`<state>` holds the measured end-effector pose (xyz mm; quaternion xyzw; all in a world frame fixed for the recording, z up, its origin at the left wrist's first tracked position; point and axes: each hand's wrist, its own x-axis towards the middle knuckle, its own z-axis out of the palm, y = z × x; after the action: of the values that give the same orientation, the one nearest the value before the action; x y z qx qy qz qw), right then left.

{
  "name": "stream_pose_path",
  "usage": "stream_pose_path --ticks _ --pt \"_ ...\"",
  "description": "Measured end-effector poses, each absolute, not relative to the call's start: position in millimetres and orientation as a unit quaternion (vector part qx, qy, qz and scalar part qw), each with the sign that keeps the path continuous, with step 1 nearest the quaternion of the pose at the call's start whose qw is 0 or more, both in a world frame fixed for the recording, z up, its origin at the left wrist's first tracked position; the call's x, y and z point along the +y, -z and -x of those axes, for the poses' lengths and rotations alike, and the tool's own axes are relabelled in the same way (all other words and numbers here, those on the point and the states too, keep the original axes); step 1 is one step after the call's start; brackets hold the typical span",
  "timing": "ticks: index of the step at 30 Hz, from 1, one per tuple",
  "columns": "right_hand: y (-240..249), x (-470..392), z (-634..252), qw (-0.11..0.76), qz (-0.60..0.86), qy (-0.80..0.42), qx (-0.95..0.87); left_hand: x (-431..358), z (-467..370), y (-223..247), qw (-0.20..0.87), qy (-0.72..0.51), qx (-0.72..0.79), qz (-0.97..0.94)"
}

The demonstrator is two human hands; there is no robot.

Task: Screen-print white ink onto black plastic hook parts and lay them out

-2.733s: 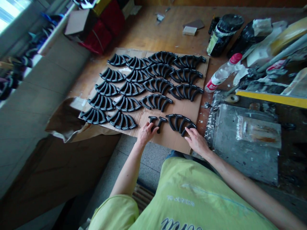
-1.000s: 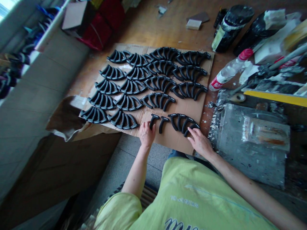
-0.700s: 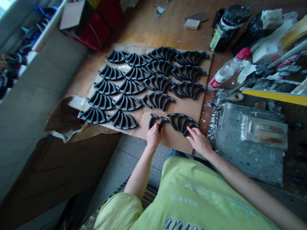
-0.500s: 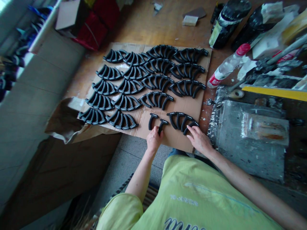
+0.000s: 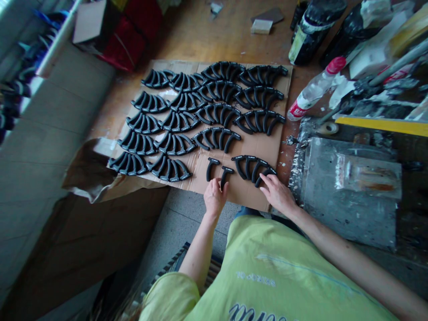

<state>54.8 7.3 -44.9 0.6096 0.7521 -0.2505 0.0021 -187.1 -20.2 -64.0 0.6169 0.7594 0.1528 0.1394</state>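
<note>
My left hand [image 5: 214, 197] is closed on the lower end of a curved black T-topped handle [image 5: 227, 171] near the cardboard's front edge. A second such handle lies just left of it, untouched. My right hand [image 5: 276, 189], fingers bent, grips the rightmost curved handle [image 5: 265, 174] of a short row joined side by side at their tops [image 5: 248, 159]. Farther back, several fan-shaped rows of the same black handles [image 5: 217, 113] cover much of the cardboard sheet [image 5: 257, 145].
To the right stand a clear bottle with a red cap [image 5: 314, 91] and a dark paint-stained jar [image 5: 314, 33]. A stained grey board [image 5: 321, 178] lies beside the cardboard, near a tape roll [image 5: 327, 128]. A red box [image 5: 125, 44] sits at the back left.
The view has shifted slightly. Both hands stay almost where they were, on the same black handles.
</note>
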Motion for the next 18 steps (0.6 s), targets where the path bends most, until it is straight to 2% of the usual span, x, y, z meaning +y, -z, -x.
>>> stream_pose_path --ticks 3,8,18 --pt "45.8 7.2 -55.3 -0.005 -0.609 0.255 0.751 -16.7 170.0 55.6 0.159 -0.176 0.724 -0.648" --pt "48.6 7.0 -56.3 -0.028 -0.608 0.264 0.748 -5.4 133.4 50.3 0.192 -0.148 0.676 -0.696" --pt "51.5 24.3 -60.3 -0.042 -0.605 0.257 0.752 11.0 108.4 62.6 0.182 -0.115 0.71 -0.67"
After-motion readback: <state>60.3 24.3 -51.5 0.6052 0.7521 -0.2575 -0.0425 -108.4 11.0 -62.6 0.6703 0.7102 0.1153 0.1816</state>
